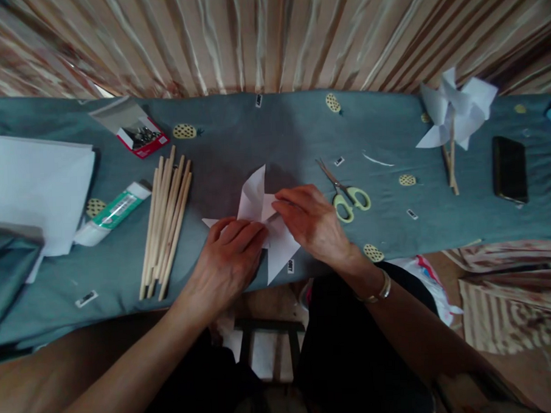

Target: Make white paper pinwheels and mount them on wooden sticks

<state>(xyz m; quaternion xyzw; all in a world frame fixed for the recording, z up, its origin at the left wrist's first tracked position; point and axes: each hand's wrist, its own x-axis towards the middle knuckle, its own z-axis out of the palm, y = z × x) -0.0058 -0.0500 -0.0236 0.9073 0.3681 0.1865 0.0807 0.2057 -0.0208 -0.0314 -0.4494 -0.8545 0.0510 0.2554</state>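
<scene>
Left hand (pixel 227 254), fingers curled, holds a pinwheel (pixel 253 196); right hand (pixel 311 222) pinches it.

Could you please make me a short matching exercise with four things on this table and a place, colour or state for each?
Things:
1. Scissors
2. Wooden sticks
3. Phone
4. Folded white paper

Descriptions:
A. Dark, beside the paper pinwheels
B. Touched by the left hand and right hand
C. Lime-green handles
D. Bundled beside the glue tube

Pairs: 1-C; 2-D; 3-A; 4-B
</scene>
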